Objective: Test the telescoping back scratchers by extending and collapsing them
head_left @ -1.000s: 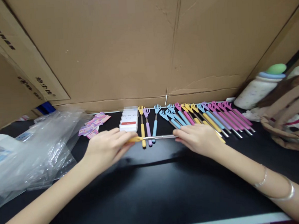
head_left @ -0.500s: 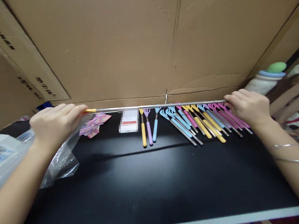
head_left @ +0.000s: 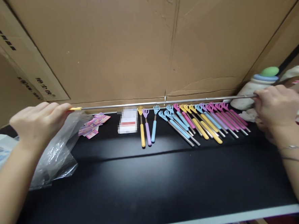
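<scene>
A telescopic back scratcher point(head_left: 139, 105) is stretched out level across the view, its long metal rod raised above the table. My left hand point(head_left: 42, 120) is closed round its yellow end, of which only a short piece shows. At the far right, my right hand point(head_left: 278, 109) is closed on the opposite end, which its fingers hide. Below the rod, a yellow back scratcher point(head_left: 142, 134), a purple one point(head_left: 148, 132) and a blue one point(head_left: 154, 130) lie side by side. Several more back scratchers point(head_left: 203, 122) in blue, pink, yellow and purple form a slanted row to their right.
Small pink printed cards point(head_left: 93, 125) lie in a pile, with a clear plastic bag point(head_left: 56, 158) left of them. A white label point(head_left: 128, 121), partly blurred out, is near the middle. Cardboard point(head_left: 122, 49) walls the black table point(head_left: 149, 186). A white bottle point(head_left: 249, 89) stands at the right.
My hands have moved farther apart, the left one leftward and the right one rightward. The rod between them shows longer. The scratchers on the table stay in place.
</scene>
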Action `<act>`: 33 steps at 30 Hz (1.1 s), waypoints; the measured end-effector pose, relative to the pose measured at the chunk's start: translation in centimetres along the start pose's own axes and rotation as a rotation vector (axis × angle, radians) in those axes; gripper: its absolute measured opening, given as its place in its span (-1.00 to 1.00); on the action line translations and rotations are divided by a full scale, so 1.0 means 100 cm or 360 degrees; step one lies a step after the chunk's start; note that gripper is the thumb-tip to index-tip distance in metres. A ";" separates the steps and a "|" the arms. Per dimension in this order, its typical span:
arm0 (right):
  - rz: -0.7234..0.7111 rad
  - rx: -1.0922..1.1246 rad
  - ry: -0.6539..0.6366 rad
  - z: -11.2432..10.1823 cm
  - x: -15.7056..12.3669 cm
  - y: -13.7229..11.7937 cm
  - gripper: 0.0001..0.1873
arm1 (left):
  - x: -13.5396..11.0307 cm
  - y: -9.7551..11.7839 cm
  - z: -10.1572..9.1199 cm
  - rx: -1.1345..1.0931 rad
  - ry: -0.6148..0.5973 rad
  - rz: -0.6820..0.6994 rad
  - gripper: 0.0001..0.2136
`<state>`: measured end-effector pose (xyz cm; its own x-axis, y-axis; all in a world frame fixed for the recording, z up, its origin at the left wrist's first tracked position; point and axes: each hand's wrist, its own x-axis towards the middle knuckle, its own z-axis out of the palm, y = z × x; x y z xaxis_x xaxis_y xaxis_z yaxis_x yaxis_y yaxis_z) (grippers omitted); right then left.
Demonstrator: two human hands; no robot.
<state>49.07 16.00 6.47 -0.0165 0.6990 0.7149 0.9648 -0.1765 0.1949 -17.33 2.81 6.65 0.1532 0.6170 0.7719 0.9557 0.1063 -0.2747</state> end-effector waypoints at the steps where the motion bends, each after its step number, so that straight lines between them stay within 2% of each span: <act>1: -0.0004 0.0035 -0.0023 0.001 0.001 0.002 -0.76 | 0.000 0.001 0.000 -0.0029 -0.0006 -0.0022 -0.72; 6: 0.0086 -0.0005 0.0149 0.004 0.001 -0.002 -0.77 | 0.001 0.003 -0.005 -0.0164 -0.0037 -0.0131 -0.75; 9: 0.0131 -0.0020 0.0183 0.003 0.002 -0.002 -0.73 | -0.001 -0.002 -0.004 -0.0155 -0.0031 -0.0126 -0.81; 12: 0.0168 0.0029 0.0188 0.002 0.005 -0.001 -0.63 | -0.004 -0.006 0.001 -0.0092 0.0080 -0.0060 -0.85; 16: 0.0343 0.0108 0.0186 0.001 0.010 -0.003 -0.59 | -0.006 -0.008 0.010 -0.0147 0.0208 0.0007 -0.82; 22: 0.0276 0.0377 -0.0111 -0.009 0.008 -0.011 -0.67 | -0.007 -0.009 0.019 -0.0494 0.0176 -0.0142 -0.68; 25: 0.0247 0.0552 -0.0170 -0.022 -0.004 -0.014 -0.66 | -0.005 -0.007 0.020 -0.0816 0.0127 -0.0278 -0.64; 27: 0.0226 0.0792 -0.0230 -0.032 -0.014 -0.015 -0.62 | -0.003 -0.006 0.020 -0.0992 0.0141 -0.0334 -0.58; 31: 0.0337 0.1314 -0.0689 -0.043 -0.027 -0.014 -0.42 | 0.000 -0.014 0.025 -0.1204 0.0155 -0.0458 -0.44; 33: 0.0338 0.1504 -0.0754 -0.046 -0.028 -0.012 -0.40 | 0.001 -0.023 0.031 -0.1329 0.0115 -0.0551 -0.41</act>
<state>46.76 11.05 7.28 0.0828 0.9501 0.3008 0.7513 0.1388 -0.6452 -20.24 5.02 5.58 -0.1883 0.6021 0.7759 0.8182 -0.3409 0.4631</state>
